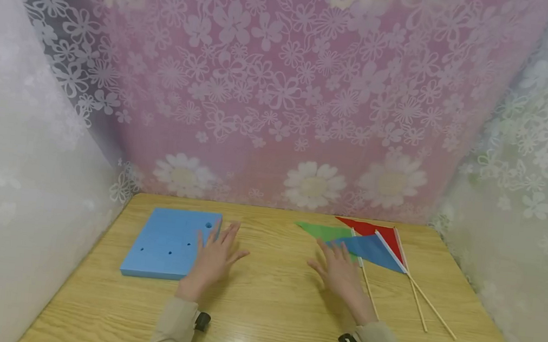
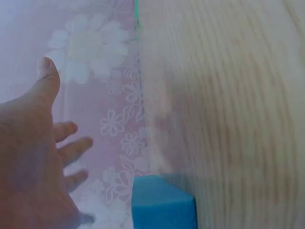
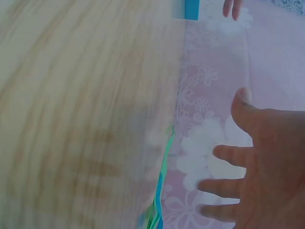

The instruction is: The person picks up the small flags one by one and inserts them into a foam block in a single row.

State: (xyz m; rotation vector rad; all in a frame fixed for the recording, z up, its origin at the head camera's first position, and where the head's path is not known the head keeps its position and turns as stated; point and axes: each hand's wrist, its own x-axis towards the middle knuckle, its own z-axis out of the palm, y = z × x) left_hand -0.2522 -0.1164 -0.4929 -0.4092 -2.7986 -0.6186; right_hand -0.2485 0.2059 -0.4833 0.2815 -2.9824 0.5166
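My left hand (image 1: pixel 212 259) is spread over the right edge of a flat blue block (image 1: pixel 165 243), which has several small round holes in its top. Nothing is in that hand; the left wrist view shows its fingers (image 2: pixel 76 150) apart above the table. To the right, my other hand (image 1: pixel 340 272) also has its fingers spread and holds nothing. Its fingertips overlap the tip of a blue flag (image 1: pixel 376 251) in the head view. Under the blue flag lie a green flag (image 1: pixel 329 232) and a red flag (image 1: pixel 388 236), all triangular on thin wooden sticks.
The wooden table (image 1: pixel 262 300) carries the block at left and the flags at right. Flower-patterned cloth (image 1: pixel 279 111) hangs behind it and along both sides. The flag sticks (image 1: pixel 433 307) cross near the right side and point toward the front.
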